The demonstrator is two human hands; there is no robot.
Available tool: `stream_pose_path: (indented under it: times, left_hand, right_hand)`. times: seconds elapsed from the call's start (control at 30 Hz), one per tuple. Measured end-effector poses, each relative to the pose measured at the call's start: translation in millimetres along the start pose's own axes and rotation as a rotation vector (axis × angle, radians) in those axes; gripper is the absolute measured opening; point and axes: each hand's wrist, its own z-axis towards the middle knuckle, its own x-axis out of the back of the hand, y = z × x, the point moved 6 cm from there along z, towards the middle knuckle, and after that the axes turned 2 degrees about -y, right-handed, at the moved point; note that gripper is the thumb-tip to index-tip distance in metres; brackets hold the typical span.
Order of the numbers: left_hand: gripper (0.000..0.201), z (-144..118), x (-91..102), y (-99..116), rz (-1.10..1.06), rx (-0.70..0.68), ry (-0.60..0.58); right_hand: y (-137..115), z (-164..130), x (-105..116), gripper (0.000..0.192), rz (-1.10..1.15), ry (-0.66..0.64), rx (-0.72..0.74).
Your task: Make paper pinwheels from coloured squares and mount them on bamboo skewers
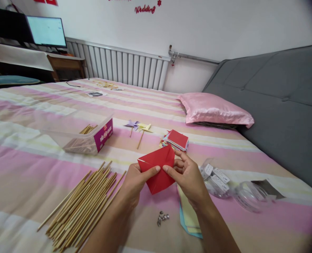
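Beside both hands, clear box [74, 135] holds wooden sticks [87, 129].

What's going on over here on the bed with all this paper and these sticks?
A person is folding a red paper square, pinching it between the left hand and right hand above a striped bedspread. A pile of wooden sticks lies to the left, with more in a clear plastic box. Two finished pinwheels lie further back, beside a stack of coloured paper. Small metal pins sit near the wrists.
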Motion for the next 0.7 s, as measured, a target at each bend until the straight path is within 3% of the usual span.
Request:
stream_pose_path:
  times: [0.2, 0.33, 0.43, 0.57, 0.7]
  left_hand:
    - [0.036, 1.6, 12.5, 4.2, -0.088, -0.053, 0.128]
    - [0.032, 1.9, 19.6, 6.7, -0.198, -0.023, 0.208]
    - [0.028, 2.7, 21.4, 7.1, -0.272, -0.012, 0.209]
    - [0.023, 3.0, 21.7, 3.3, -0.332, 0.045, 0.197]
    - [0.026, 2.6, 15.6, 2.6, -0.371, 0.093, 0.129]
  right_hand:
    - [-16.8, -4.3, 6.7, 0.056, -0.221, 0.052, 0.203]
    - [-29.4, -12.3, 17.4, 0.032, -0.397, 0.150, 0.314]
    - [-30.8, -15.5, 8.7, 0.018, -0.467, -0.057, 0.312]
    - [-19.6, -18.6, -10.6, 0.040, -0.486, -0.414, 0.205]
    - [-14.8, -14.2, -16.8, 0.038, -0.447, -0.415, 0.268]
